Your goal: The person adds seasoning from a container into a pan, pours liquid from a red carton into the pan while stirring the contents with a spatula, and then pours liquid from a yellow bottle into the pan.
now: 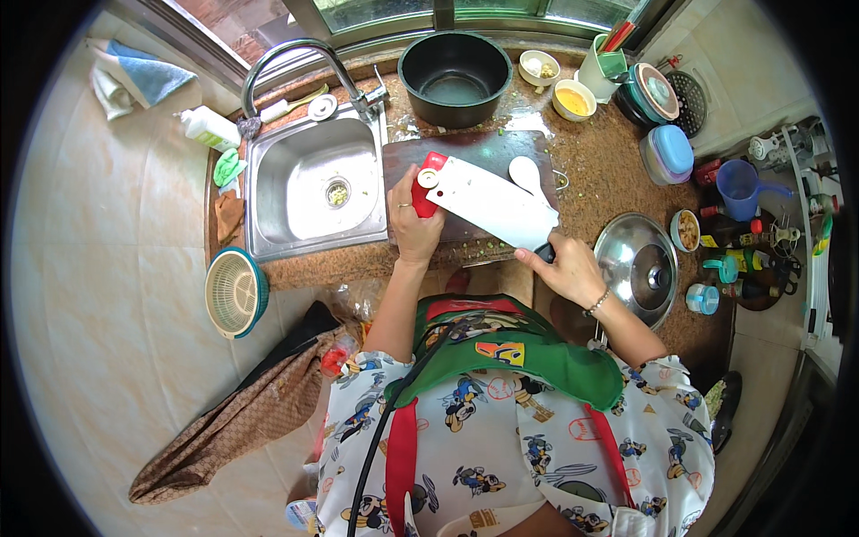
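My left hand point(417, 225) grips a red object point(423, 201) with a pale round piece point(427, 178) on it. Its exact kind is unclear. My right hand point(567, 268) is closed around the black handle point(546, 252) of a cleaver. The broad cleaver blade point(493, 201) slants over a dark cutting board point(463, 149), its far end against or just over the red object. A white spoon point(525, 173) lies on the board, partly covered by the blade. Small green bits point(493, 245) are scattered along the board's near edge.
Left of the board is a steel sink point(305, 208) with a faucet point(295, 43). Behind stands a black pot point(455, 80). Small bowls point(574, 101) sit at the back right. A pot lid point(636, 268) and a seasoning bowl point(686, 230) are on the right, a basket point(235, 293) at left.
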{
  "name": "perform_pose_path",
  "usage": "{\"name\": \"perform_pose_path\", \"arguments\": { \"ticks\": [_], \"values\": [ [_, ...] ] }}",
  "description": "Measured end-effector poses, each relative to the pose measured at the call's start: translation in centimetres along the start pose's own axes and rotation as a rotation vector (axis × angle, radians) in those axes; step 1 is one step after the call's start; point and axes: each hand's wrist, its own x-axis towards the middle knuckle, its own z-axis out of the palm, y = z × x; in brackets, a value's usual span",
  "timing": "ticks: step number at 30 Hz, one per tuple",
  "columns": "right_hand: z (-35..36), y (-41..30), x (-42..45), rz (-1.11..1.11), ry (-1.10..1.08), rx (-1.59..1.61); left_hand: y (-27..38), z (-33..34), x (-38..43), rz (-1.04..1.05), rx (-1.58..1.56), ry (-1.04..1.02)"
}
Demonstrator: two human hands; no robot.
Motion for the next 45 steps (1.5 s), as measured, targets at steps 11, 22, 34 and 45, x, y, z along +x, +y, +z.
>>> {"name": "perform_pose_path", "arguments": {
  "ticks": [11,22,34,45],
  "values": [
    [5.0,5.1,4.3,-0.029,0.054,0.201,-1.0,0.7,-0.9,0.111,0.139,-0.009],
    [14.1,6.9,5.2,-0.144,0.087,0.576,-0.8,1.3,-0.9,0.093,0.184,0.015],
    [10.6,7.7,5.9,-0.009,-0.071,0.578,-1.0,1.9,-1.0,0.096,0.187,0.045],
    [10.2,3.7,11.6,0.222,-0.058,-0.008,-1.3,1.6,-2.7,-0.265,-0.024,0.076]
  ]
}}
